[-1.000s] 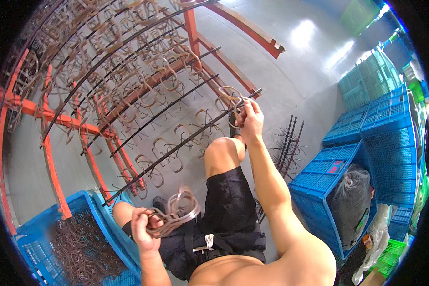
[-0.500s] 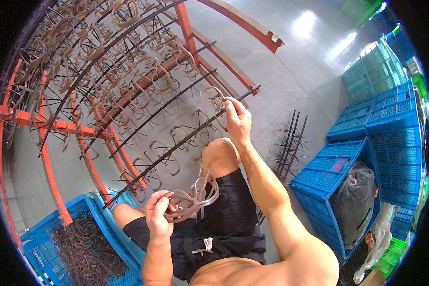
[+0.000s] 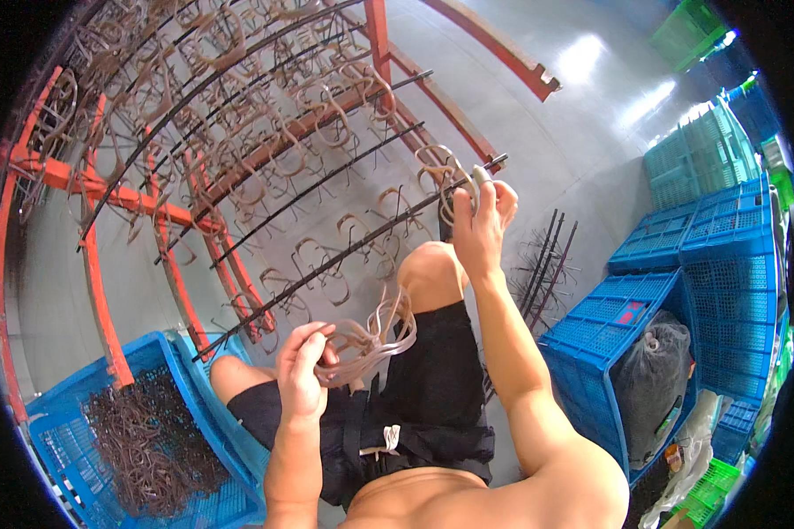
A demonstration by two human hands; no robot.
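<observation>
My left hand is closed round a bundle of translucent grey-brown loops, which hangs above my black shorts. Higher up, my right hand has its fingers bent around a single brown loop at the outer end of a long black bar. This bar has short prongs with similar loops hung along it; whether the loop in my fingers rests on a prong is hidden by the hand.
A red rack carries more loop-laden bars. A blue basket holds tangled brown strands at lower left. Blue crates, one with a bagged dark bundle, line the right. Spare pronged bars lie beside them.
My left hand has risen and moved right with its bundle since one second ago. My right hand has shifted slightly at the bar's end, its fingers now more upright around the loop.
</observation>
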